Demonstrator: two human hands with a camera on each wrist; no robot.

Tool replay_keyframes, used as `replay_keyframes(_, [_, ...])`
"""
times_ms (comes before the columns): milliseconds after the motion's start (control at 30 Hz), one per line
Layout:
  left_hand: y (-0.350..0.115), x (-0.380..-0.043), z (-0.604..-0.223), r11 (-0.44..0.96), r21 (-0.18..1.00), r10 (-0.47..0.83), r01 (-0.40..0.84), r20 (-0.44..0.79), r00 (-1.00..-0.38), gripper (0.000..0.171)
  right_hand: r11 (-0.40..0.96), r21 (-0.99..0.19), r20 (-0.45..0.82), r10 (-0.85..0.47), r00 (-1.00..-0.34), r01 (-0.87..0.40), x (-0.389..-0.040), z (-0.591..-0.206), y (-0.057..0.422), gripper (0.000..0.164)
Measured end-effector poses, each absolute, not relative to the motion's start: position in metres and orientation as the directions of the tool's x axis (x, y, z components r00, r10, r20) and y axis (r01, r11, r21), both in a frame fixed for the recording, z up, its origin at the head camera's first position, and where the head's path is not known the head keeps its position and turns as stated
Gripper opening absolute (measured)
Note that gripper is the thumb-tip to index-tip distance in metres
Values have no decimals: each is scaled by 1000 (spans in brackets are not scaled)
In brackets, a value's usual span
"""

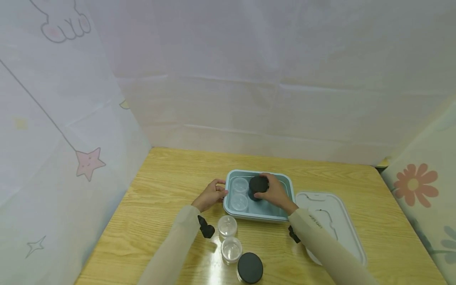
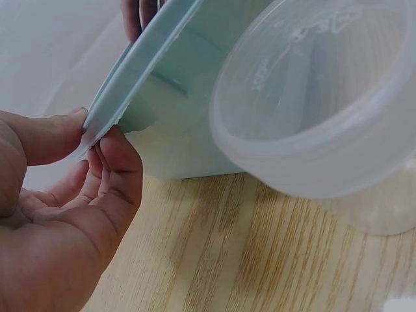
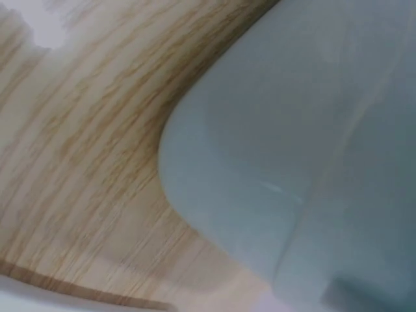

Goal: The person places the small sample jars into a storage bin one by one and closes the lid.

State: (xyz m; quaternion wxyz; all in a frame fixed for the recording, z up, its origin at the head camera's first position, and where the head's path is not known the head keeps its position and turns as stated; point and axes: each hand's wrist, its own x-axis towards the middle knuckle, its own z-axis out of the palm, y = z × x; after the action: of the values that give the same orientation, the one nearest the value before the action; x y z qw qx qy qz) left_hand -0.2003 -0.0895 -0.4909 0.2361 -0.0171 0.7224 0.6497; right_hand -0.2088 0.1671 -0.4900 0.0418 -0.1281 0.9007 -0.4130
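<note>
A light blue plastic box (image 1: pixel 270 215) stands on the table, with two clear round containers (image 1: pixel 240 202) along its left side. My left hand (image 1: pixel 211 194) pinches the box's left rim between thumb and fingers, as the left wrist view shows close up. Inside the box, my right hand (image 1: pixel 276 193) grips a jar with a black lid (image 1: pixel 258 184), beside the clear containers. The right wrist view shows only the outer corner of the box (image 3: pixel 247 156); the right hand is out of that picture.
In front of the box stand two clear round jars (image 1: pixel 231 249) and another black-lidded jar (image 1: pixel 250 268). A white lid (image 1: pixel 350 231) lies on the wooden table (image 1: pixel 171 174) at the right, partly under the right forearm. Printed cloth (image 1: pixel 228 99) hangs behind the table.
</note>
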Motion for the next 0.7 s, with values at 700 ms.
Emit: replay_keyframes(700, [-91, -201, -494, 146, 936, 293, -320, -350, -890, 42, 515, -818, 95, -321, -942, -258, -168, -460, 183, 70])
